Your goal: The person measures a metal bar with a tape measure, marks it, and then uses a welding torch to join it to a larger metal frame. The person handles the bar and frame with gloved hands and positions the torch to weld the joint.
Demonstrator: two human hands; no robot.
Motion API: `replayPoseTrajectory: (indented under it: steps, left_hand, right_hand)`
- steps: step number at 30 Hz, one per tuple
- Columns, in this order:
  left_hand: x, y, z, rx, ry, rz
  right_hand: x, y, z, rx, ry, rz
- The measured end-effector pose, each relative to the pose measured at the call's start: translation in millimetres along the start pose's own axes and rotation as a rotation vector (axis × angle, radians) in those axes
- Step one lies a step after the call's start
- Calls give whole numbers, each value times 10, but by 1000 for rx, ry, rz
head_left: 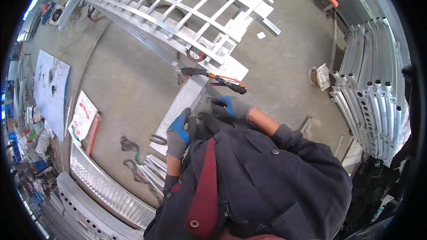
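Observation:
Both of my hands wear blue and grey gloves with dark fingertips. My left hand (180,132) is in front of my dark jacket (262,160), its fingers curled in by the jacket's lower front. Beside it, my right hand (232,106) is also curled, close to the jacket hem. Whatever the fingers hold is hidden and slightly blurred. Just beyond them lies a black tool with orange and yellow cables (213,80), resting across a pale metal beam (178,102). A dark plier-like tool (159,140) sits left of my left hand.
A large frame of silver metal bars (178,6) stands ahead on a table. Stacked metal frames (367,93) line the right side. On the left are a pale board (51,89), a white sack (83,115), a bundle of rods (153,171), and perforated metal lengths (84,209).

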State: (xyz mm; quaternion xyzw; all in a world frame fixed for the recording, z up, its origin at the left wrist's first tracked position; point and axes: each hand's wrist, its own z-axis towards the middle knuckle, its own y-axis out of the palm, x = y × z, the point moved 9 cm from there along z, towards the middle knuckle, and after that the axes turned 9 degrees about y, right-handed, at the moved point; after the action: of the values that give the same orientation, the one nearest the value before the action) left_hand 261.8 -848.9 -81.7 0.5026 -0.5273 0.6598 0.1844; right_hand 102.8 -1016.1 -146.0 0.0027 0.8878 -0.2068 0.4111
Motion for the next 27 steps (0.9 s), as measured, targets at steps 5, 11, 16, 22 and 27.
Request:
replayPoseTrajectory:
  steps: [5, 11, 16, 22, 27]
  left_hand:
    - [-241, 142, -144, -23, 79, 78]
    - [-307, 301, -257, -56, 127, 109]
    - [-263, 356, -251, -48, 28, 122]
    - [-44, 746, -153, 39, 10, 110]
    - [212, 1242, -91, -39, 61, 248]
  right_hand:
    - [346, 139, -231, 24, 168, 36]
    - [531, 87, -437, 84, 216, 31]
    - [536, -22, -420, 62, 172, 103]
    - [828, -470, -484, 72, 130, 92]
    - [1324, -788, -509, 81, 125, 209]
